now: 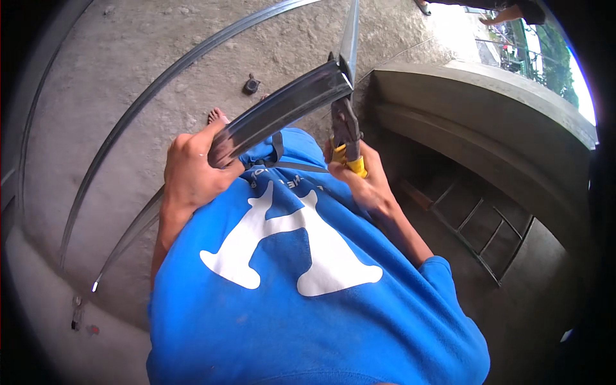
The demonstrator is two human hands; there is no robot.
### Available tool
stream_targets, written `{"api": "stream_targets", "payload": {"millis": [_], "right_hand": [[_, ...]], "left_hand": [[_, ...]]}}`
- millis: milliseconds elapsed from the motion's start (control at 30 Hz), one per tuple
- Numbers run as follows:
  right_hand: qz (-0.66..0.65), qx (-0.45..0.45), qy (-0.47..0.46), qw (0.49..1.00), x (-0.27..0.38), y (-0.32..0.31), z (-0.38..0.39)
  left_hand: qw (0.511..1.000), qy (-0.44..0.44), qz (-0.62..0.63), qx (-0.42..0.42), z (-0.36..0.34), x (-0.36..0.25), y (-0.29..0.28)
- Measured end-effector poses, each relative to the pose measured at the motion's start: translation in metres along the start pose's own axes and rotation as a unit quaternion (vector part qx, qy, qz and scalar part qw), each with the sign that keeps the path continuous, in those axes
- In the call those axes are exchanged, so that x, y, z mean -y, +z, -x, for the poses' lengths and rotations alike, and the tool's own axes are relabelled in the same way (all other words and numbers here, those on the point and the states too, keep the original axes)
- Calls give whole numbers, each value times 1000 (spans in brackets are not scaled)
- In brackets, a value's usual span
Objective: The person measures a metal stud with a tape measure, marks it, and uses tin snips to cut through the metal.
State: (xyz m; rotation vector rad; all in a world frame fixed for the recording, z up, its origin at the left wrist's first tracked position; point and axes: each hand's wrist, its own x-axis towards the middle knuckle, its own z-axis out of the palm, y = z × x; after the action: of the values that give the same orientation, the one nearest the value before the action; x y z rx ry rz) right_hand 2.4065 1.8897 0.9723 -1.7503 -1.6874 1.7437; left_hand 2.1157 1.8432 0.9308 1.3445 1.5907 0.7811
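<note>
A shiny grey metal channel (pixel 280 108) slants up and to the right in front of my body. My left hand (pixel 194 168) is closed around its lower end. In my right hand (pixel 367 178) is a pair of tin snips (pixel 346 122) with yellow handles, the fingers wrapped around the grips. The snips' dark jaws are at the channel's upper right end, touching or overlapping it. How far the blades are apart is hard to make out, since the channel covers part of them.
Long metal strips (pixel 142 101) stretch across the rough concrete floor (pixel 173 38) on the left. A small dark round object (pixel 251 84) lies ahead. To the right are a concrete ledge (pixel 475 102) and a ladder-like metal frame (pixel 482 234). Another person's arm (pixel 504 15) shows at the upper right.
</note>
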Motion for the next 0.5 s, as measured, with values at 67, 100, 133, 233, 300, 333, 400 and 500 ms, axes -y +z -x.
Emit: {"api": "stream_targets", "payload": {"millis": [67, 100, 133, 233, 300, 333, 400, 500], "right_hand": [[-6, -22, -25, 999, -1, 9, -4], [0, -27, -25, 999, -4, 14, -7], [7, -32, -24, 999, -8, 18, -11], [16, -58, -19, 998, 2, 24, -20], [50, -67, -30, 996, 9, 22, -33], [56, -81, -34, 995, 15, 26, -38], [33, -112, -60, 991, 40, 33, -51], [-26, -87, -130, 987, 52, 62, -123]], "left_hand": [[999, -17, 16, 24, -3, -1, -5], [999, -18, 22, 42, -6, -1, -9], [998, -20, 28, 61, -9, -1, -14], [996, -33, 37, 78, -22, 0, -23], [995, -31, 41, 83, -32, 3, -32], [995, -24, 43, 85, -36, 6, -39], [998, -2, 4, 69, -51, 7, -56], [995, 25, -97, 12, -79, 7, -104]]}}
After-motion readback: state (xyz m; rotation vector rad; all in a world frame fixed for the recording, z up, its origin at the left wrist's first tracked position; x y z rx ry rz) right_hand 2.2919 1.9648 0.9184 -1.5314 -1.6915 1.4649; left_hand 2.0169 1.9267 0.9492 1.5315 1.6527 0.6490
